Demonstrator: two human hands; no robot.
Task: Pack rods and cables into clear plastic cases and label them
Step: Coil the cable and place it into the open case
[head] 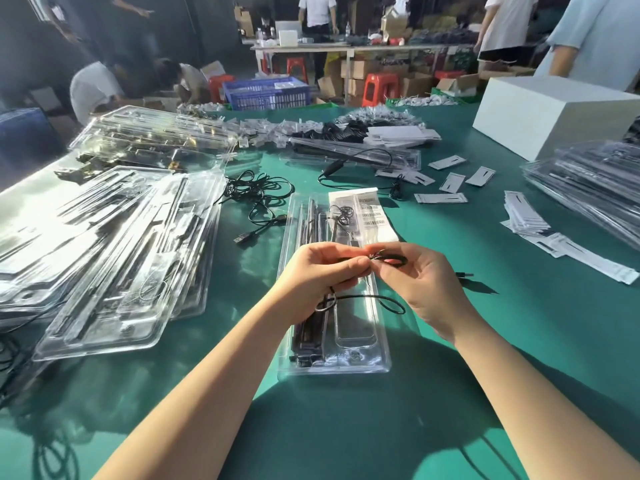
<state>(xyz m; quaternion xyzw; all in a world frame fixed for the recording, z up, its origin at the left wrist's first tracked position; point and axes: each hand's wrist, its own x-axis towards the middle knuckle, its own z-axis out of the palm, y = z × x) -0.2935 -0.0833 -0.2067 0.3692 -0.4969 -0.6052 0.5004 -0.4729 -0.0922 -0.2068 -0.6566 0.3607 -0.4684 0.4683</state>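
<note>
Both your hands, left (320, 271) & right (420, 277), pinch the black cable (388, 260) just above the open clear case (379, 358) w/ rods (310, 336) inside. Risk: the dangling loop snags a rod, or the coil springs open. Cable ends hidden behind your fingers; label text unreadable.

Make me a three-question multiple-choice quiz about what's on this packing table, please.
1. Where is the clear case being filled?
A. On the white box
B. On the table, under the hands
C. In the blue crate

2. What colour is the table?
A. Green
B. Red
C. Yellow

3. What are the left hand and right hand doing?
A. Resting flat
B. Holding a black cable
C. Lifting a stool

Answers: 1 B, the case lies below both hands; 2 A, the cloth is green; 3 B, fingers pinch the coiled cable.
</note>
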